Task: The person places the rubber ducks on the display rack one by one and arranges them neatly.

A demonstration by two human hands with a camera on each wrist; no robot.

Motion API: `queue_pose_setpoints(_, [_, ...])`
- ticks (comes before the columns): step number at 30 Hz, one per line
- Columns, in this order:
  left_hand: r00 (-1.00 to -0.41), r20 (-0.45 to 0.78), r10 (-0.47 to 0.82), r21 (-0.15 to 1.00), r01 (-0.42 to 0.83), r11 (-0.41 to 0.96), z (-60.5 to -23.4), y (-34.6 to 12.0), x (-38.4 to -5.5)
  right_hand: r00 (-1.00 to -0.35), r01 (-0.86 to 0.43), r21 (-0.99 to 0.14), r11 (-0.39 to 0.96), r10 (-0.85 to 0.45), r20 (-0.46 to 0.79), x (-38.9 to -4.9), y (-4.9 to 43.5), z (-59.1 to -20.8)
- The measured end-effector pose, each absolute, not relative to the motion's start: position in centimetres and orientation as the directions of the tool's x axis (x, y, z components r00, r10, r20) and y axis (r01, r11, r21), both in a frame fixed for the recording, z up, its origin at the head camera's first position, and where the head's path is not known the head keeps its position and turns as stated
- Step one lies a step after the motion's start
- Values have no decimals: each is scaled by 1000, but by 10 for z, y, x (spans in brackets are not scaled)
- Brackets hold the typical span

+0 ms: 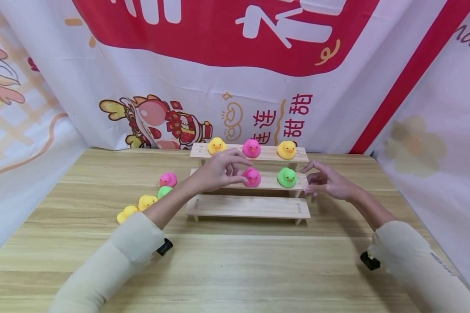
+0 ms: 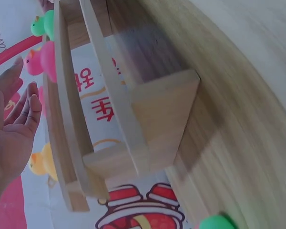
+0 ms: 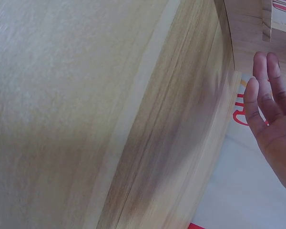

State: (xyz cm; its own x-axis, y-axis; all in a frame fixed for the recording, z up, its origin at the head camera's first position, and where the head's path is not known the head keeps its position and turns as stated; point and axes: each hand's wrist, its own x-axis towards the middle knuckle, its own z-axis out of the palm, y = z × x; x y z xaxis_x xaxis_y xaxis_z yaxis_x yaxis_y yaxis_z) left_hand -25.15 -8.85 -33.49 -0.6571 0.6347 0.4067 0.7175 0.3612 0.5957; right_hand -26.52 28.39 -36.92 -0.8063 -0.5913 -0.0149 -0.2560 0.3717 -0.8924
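A three-tier wooden display stand [image 1: 248, 206] stands on the table. Its middle tier carries a pink rubber duck [image 1: 252, 178] and, to the right, a green duck [image 1: 287, 178]. My left hand [image 1: 219, 170] is at the pink duck's left side, thumb close against it and index finger above. In the left wrist view the fingers [image 2: 31, 107] are bent loosely, apart from the pink duck [image 2: 44, 61]. Beside the stand's right end is my right hand [image 1: 329, 181], fingers loosely bent and holding nothing visible; whether the fingertips touch the stand I cannot tell.
Along the top tier sit a yellow duck [image 1: 217, 146], a pink duck [image 1: 251, 148] and another yellow duck [image 1: 287, 150]. Left of the stand, a pink duck [image 1: 168, 179], a green duck [image 1: 164, 191] and yellow ducks [image 1: 147, 202] lie on the table [image 1: 235, 269]. A printed curtain [image 1: 203, 82] hangs behind.
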Motion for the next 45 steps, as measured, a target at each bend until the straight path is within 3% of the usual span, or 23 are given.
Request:
queue_pose_setpoints(7, [-660,396,639,576,720,387,-331,-112,-240,-807,-258,-886,384,-590,-21,-265,285,-369])
queue_pose_setpoints(15, [-707,294,643,624,652,431,-326,-147,-227,-810,-255,-883,394,-586,-28,-264,284,-367])
queue_pose_setpoints(25, [-740,280,612,603,631,488,-331,-185,-219,-807,-252,-889,383,-590,-26,-264,284,-368])
queue_pose_setpoints(37, [-832,204,517,592,525,611,-342,-231,-222,-811,-246,-890,384,-584,-28,-264,284,-368])
queue_pose_setpoints(45, [-853,120,507,538,485,689,-353,-256,-226,-806,-257,-892,372,-592,-15,-262,284,-366])
